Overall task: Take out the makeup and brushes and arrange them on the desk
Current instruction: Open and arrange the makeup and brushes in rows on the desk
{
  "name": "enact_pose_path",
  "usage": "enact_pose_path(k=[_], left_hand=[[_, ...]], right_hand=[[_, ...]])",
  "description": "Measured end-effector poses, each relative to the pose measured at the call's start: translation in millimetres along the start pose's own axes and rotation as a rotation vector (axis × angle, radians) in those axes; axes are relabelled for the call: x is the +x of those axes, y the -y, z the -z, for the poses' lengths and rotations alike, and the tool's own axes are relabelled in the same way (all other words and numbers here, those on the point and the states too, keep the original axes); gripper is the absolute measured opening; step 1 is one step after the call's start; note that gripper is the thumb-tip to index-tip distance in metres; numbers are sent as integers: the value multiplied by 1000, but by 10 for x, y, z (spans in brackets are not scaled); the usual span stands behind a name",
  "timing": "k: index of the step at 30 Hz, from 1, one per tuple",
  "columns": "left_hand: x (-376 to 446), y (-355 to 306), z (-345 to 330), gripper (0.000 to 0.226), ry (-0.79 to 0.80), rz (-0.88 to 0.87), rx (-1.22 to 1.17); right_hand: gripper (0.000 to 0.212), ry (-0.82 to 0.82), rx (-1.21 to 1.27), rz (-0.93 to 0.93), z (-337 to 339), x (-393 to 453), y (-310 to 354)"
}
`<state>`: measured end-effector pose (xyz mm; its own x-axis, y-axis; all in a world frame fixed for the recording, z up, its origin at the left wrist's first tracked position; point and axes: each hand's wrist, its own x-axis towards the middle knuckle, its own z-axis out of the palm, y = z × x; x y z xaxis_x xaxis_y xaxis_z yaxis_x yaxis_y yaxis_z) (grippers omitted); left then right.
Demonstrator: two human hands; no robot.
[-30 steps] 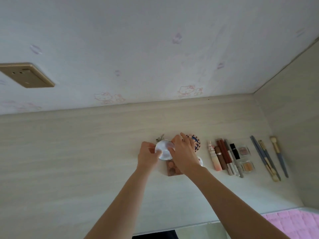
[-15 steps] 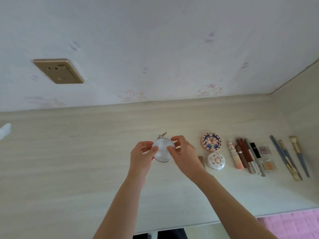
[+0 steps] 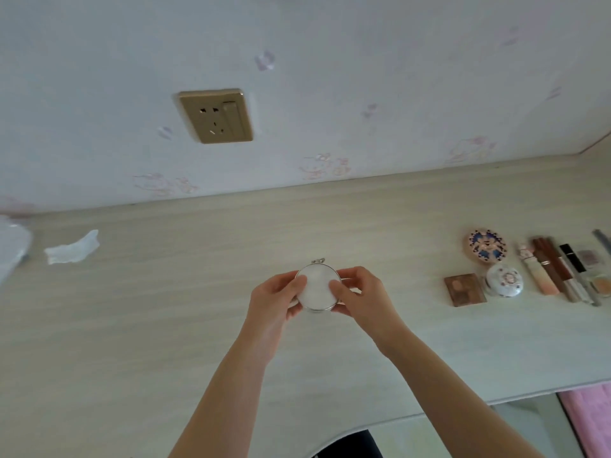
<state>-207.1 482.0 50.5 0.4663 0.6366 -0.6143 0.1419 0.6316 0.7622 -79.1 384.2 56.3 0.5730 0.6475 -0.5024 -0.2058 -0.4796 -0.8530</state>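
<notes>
Both hands hold a round white compact [image 3: 318, 288] with a silver rim above the middle of the desk [image 3: 165, 325]: the left hand [image 3: 276, 300] curls its fingers round the left edge with the thumb laid on the lid, and the right hand [image 3: 360, 297] grips the right edge in the same way, thumb on top; a small metal loop shows at the compact's far rim. Compared with the frame half a second earlier, the grip is unchanged, while the view has swung left, so that the wall socket [image 3: 216, 115] now sits near the upper centre and the arranged items lie further toward the right border. Those items stand well apart from the hands: a brown square palette [image 3: 465, 289], just beside it a white round case [image 3: 504, 280], behind that a patterned round compact [image 3: 487, 245], then a row of tubes and sticks [image 3: 558, 271] partly cut off by the frame. At far left lie a crumpled clear wrapper [image 3: 72, 247] and a blurred pale object [image 3: 11, 251]. Bare desk surface spreads between the wrapper and the hands, and from the hands to the near edge, which curves inward at the bottom
</notes>
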Motion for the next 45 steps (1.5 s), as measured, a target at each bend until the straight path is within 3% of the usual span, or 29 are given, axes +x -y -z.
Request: enact_pose_path(k=[5,9,15,24,30,35,41,45], left_hand=[[202,115,167,16,-2,-7,-56],[361,203,244,12,51,-6,-132],[514,307,436,27,172,-144,-119],[471,472,661,40,297,-351,-130],[185,577,808,22,297,-368,-99],[-94,684,888,30,306,-364,-45],[-283,846,872,30,360,-262,-208],[-357,934,893,32,497,-275,-257]], right_hand=[[16,-19,-164,103,-211,82,-34],[28,19,-339,273,-285,205,-96],[29,71,-286,365,-341,441,-186],[30,53,-396,651,-424,392,-395],[44,96,-469,771,-467,-51,-616],[63,47,-740,873,-508,-397,-754],[63,-41,-728,808,-527,-605,-809],[42,-4,-681,718,-503,-683,-775]])
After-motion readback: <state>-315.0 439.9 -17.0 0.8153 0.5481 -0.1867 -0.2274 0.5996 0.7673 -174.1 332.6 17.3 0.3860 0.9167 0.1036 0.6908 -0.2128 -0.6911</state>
